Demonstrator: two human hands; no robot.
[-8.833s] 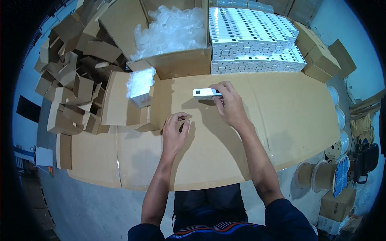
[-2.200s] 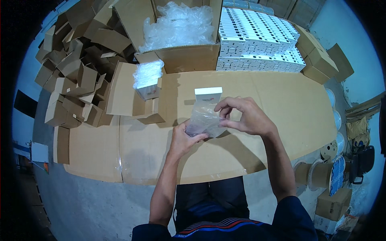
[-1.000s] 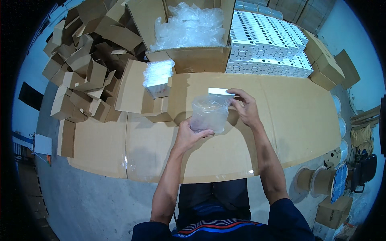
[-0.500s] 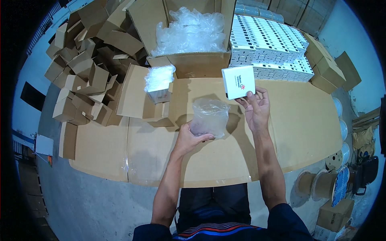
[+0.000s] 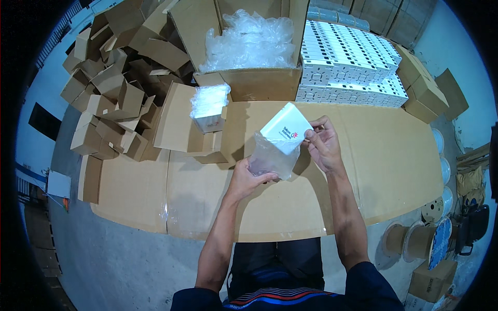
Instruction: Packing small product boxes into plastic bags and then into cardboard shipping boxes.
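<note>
Cardboard table, hands bagging white box

Bare left hand and bare right hand, forearms uncovered. Short navy-blue sleeves end above elbows; shirt front has red, white, blue chest stripes. Dark trousers.

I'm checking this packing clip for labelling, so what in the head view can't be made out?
- Lower corner of the flat white box: veiled by the clear plastic bag.
- Left hand fingers: partly behind that bag.
- Contents of the large open cardboard carton: covered by crumpled clear bags.
- Stacked white boxes: too small for detail.
- Person's body: cut off by the lower edge.
</note>
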